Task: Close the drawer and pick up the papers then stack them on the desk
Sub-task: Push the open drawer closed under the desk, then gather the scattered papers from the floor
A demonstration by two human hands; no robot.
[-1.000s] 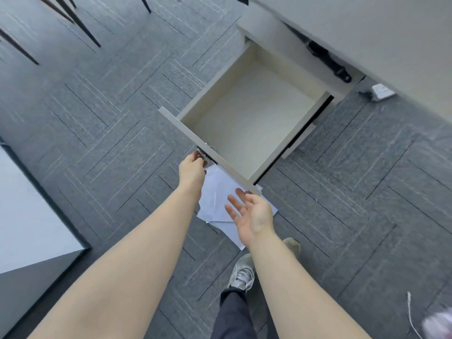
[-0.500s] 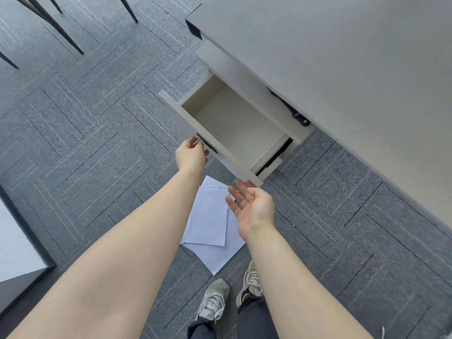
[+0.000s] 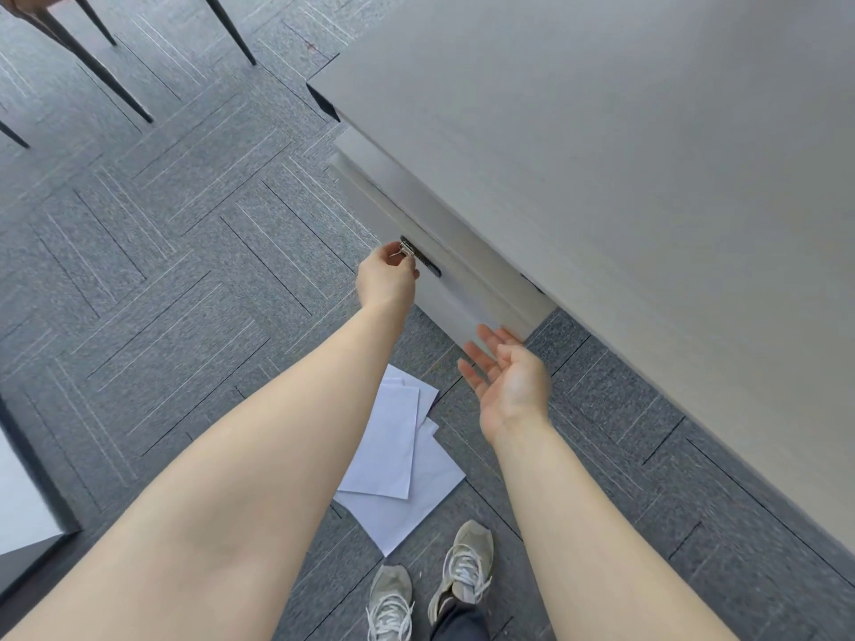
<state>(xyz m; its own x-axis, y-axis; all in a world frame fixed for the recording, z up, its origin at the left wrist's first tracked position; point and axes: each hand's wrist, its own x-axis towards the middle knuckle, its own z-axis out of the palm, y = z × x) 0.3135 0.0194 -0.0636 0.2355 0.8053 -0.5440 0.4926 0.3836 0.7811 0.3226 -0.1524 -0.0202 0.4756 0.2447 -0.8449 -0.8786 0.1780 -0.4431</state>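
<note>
One of three steps reads as finished from my remote seat; two remain.

Item, drawer (image 3: 444, 279): pale front panel sits flush, or very nearly, under the counter (image 3: 624, 178); no interior shows. I judge the closing done or within its last push.

Item, left hand (image 3: 387, 277): fingers curled in a pinch around a small metal key or pull (image 3: 407, 248) at the end of the dark handle slot (image 3: 422, 262) on the drawer front. I cannot tell whether the piece is a key or part of the handle.

Item, right hand (image 3: 506, 374): spread wide, palm turned inward, holding nothing, hovering just beside the drawer's lower corner without clear contact.

Item, papers (image 3: 400, 460): several white sheets, loosely overlapped and fanned, lying on the floor between my forearms, just ahead of the shoes (image 3: 430, 580). None lifted. Exact count not readable; at least three edges show.

Outstanding: gather the sheets, square them, set them as a stack on the counter top.

Item, counter top: broad, light grey, matte, bare across all the part in view, so I judge there is ample landing space.

Item, floor (image 3: 185, 270): grey carpet tiles laid in a herringbone pattern with fine lines.

Item, surroundings: dark slanted furniture legs (image 3: 92, 62) at upper left; corner of another pale unit (image 3: 23, 506) with dark edging at lower left.
</note>
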